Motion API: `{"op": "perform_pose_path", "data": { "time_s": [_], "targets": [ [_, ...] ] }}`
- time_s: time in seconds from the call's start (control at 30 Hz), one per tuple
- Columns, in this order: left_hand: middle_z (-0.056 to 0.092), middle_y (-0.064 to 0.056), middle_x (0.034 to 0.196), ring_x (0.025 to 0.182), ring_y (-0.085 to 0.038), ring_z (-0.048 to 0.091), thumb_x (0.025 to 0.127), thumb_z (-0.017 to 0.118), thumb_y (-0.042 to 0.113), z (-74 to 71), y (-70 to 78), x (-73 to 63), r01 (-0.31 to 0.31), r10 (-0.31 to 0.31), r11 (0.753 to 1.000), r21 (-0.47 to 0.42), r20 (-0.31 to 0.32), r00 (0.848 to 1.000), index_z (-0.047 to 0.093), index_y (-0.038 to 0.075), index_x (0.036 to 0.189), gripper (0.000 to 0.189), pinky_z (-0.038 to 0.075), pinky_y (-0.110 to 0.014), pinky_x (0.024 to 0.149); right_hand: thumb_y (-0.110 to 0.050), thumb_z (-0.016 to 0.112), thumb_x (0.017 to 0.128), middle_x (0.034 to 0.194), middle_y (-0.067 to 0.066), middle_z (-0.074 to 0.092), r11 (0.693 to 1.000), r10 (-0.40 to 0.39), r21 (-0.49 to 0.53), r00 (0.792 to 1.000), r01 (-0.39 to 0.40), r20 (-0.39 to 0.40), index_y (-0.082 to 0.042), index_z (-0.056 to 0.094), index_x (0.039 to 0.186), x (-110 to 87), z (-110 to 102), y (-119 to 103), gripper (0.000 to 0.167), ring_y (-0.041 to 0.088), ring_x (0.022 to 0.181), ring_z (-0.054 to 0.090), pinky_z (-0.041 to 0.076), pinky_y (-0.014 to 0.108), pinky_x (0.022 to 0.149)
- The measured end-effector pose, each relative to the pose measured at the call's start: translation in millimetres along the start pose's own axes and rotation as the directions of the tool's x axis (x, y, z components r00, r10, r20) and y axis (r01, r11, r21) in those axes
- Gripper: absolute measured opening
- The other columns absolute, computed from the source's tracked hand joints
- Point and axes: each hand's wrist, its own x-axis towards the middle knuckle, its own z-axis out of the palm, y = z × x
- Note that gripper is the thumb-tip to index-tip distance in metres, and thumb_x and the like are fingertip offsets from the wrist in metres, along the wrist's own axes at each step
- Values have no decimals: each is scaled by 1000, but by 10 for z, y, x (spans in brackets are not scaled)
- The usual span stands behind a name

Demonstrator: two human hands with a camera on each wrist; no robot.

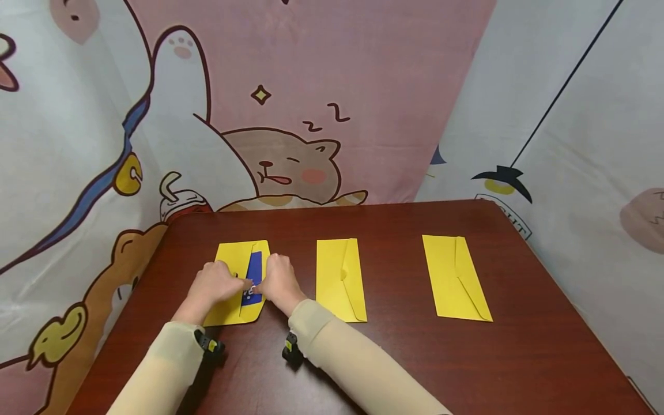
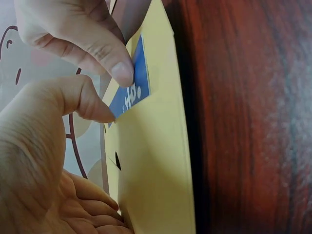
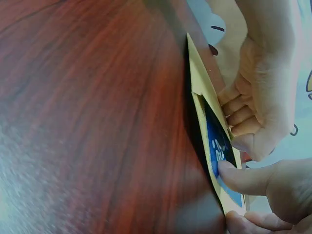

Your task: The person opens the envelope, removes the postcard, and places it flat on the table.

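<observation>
At the left of the table lies a yellow envelope (image 1: 230, 255) with its flap folded back toward the right. A blue card (image 1: 254, 266) with white lettering sits partly inside its mouth, part of it hidden by the pocket. My left hand (image 1: 217, 283) has its thumb at the pocket's edge, with its curled fingers by the envelope's far side in the left wrist view. From the right, my right hand (image 1: 282, 282) presses its thumb (image 3: 239, 179) on the card. Its other fingers (image 3: 239, 223) grip the envelope's flap side. Both thumb tips are close together over the card.
Two more yellow envelopes lie to the right with flaps folded over, one mid-table (image 1: 332, 276) and one farther right (image 1: 448, 276). They rest on a dark red-brown table (image 1: 404, 357). A cartoon-printed cloth (image 1: 389, 86) hangs behind the table's back edge.
</observation>
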Motion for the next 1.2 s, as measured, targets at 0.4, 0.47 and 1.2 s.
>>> {"op": "perform_pose_path", "data": {
  "time_s": [0.4,0.47,1.2],
  "targets": [
    [60,-14,80,70,-29,60,79,81,53,5,-16,17,2,-2,1000,15,1,1000,63,-4,96,63,47,-37,58,-16,105,63,71,4,57,994,107,30,994,-107,19,-1,67,87,20,-123,19,47,18,67,60,54,27,60],
    [60,-14,80,70,-29,60,78,81,53,11,-15,16,8,-8,1000,13,0,1000,63,-3,96,61,46,-37,59,-15,105,64,68,5,57,991,127,47,991,-128,30,-3,65,81,13,-142,18,45,18,65,60,53,28,58],
    [61,-16,84,75,-31,60,79,81,53,22,-1,15,2,-2,1000,19,1,1000,64,-4,100,64,47,-38,62,-10,98,72,66,3,63,976,191,89,977,-199,93,-7,67,75,20,-234,79,32,19,64,61,53,30,60]
  ]
}}
